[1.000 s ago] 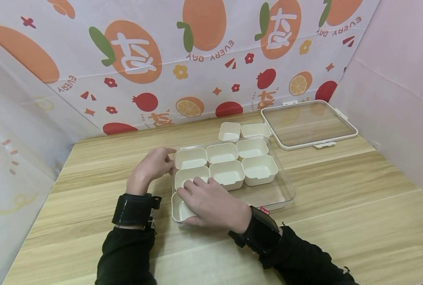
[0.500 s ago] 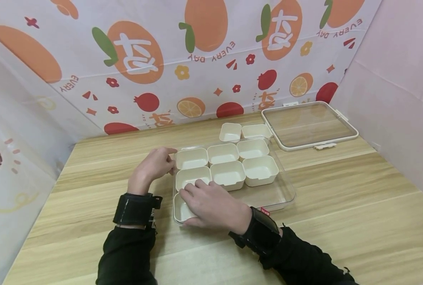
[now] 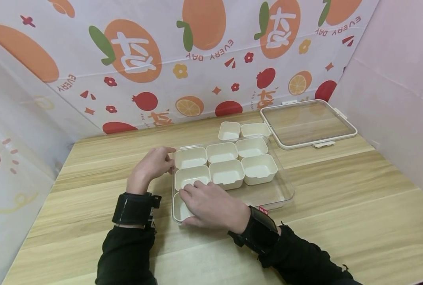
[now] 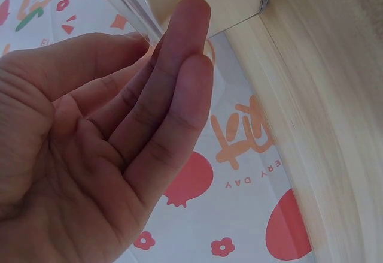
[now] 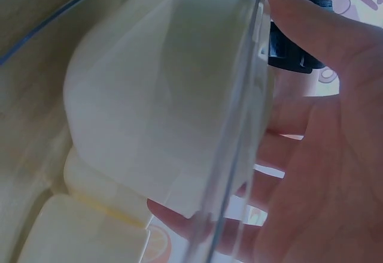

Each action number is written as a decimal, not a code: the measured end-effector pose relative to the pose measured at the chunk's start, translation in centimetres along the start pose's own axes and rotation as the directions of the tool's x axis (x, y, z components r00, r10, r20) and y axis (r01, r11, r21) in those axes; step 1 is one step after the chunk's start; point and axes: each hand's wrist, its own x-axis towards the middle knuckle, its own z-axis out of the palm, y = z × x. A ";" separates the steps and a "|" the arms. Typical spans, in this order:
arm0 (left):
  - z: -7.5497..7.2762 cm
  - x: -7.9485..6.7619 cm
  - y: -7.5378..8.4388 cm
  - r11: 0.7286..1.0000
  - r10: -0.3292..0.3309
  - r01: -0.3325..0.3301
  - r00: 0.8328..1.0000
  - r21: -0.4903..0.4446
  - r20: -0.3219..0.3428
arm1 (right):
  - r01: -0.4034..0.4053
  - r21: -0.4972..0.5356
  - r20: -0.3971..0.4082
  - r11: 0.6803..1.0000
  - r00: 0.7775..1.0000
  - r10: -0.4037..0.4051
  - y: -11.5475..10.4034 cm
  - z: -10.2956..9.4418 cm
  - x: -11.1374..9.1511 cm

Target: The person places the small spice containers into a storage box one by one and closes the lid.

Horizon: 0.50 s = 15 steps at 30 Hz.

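Note:
A clear plastic box (image 3: 261, 194) holds several cream bins in rows, with its front right part bare. My left hand (image 3: 154, 164) is at the box's left wall; in the left wrist view its thumb and fingertips (image 4: 190, 20) pinch the clear wall near a corner. At the front left corner sits another cream bin (image 3: 181, 209), which my right hand (image 3: 213, 206) grips from above, fingers over its far side and thumb at the near side. The right wrist view shows this bin (image 5: 149, 95) from close up against the clear wall, the thumb at the rim.
Behind the box stand two more cream bins, a smaller one (image 3: 230, 130) and a wider one (image 3: 255, 130). A clear lid (image 3: 307, 122) with a cream frame and clips lies at the back right, by the printed cloth (image 3: 204, 85). Everything rests on a wooden table (image 3: 339, 206).

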 end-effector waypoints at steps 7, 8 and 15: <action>0.0 0.1 0.0 1.000 -0.006 0.006 1.000 0.006 -0.002 | -0.026 0.023 0.050 0.999 0.998 0.025 -0.1 -0.1 0.0; 0.0 0.1 0.1 1.000 -0.008 0.008 1.000 0.006 -0.002 | -0.030 0.031 0.055 0.999 0.998 0.028 -0.1 -0.1 0.0; 0.0 0.1 0.0 1.000 -0.012 0.012 1.000 0.000 0.002 | -0.020 0.050 0.072 0.999 0.997 0.016 -0.2 -0.2 0.1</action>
